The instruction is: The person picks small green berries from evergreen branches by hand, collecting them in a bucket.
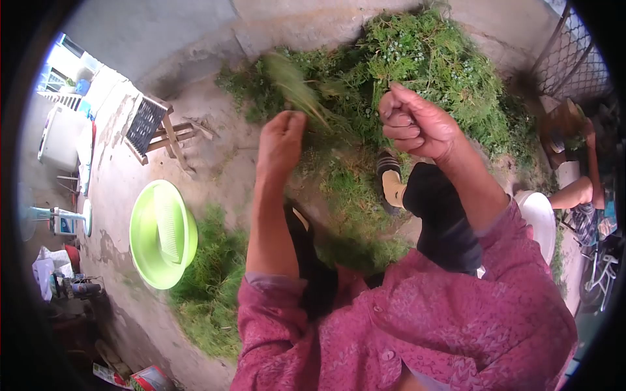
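Observation:
My left hand (282, 138) is closed on a green sprig (297, 85), which is smeared by motion and points up and away from the fist. To its right, my right hand (412, 124) is raised with its fingers curled together in a pinch; whatever it may hold is too small to make out. Behind both hands lies a large heap of green branches (450, 58) with small pale berries, piled against the wall. Looser greenery (352, 189) covers the ground between my feet.
A light green basin (138, 241) with a ribbed inner part stands at the left, beside more cut greenery (212, 287). Behind it is a wooden stool (171, 133). A white tub (538, 225) stands at the right, near another person's arm (574, 194). Wire mesh (570, 55) is at the upper right.

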Tool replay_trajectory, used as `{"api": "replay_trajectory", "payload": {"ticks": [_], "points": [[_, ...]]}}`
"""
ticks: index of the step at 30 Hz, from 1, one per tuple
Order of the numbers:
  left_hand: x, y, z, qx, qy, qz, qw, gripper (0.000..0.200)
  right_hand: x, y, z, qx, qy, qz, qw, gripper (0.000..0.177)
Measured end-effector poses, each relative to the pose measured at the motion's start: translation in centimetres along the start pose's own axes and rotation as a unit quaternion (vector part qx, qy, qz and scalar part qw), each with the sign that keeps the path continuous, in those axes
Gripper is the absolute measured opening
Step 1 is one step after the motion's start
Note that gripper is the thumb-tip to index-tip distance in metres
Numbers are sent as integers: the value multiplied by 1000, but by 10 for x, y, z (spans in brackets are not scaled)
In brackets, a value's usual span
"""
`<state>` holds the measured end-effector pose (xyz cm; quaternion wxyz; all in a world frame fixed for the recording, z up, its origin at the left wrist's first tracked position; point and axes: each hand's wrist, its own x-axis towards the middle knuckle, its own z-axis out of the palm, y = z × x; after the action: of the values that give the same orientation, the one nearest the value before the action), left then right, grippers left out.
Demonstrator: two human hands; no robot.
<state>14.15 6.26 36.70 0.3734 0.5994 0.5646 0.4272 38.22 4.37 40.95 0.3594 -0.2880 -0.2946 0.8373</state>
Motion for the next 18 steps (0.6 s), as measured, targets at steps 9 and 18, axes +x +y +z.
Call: {"api": "replay_trajectory", "payload": {"ticks": [9, 18], "points": [[20, -5, -40, -435, 82, -100, 891, 24, 42, 20, -62, 53, 107, 1, 993, 24], [31, -32, -45, -530, 84, -137, 833, 24, 62, 27, -41, -21, 53, 6, 998, 12]]}}
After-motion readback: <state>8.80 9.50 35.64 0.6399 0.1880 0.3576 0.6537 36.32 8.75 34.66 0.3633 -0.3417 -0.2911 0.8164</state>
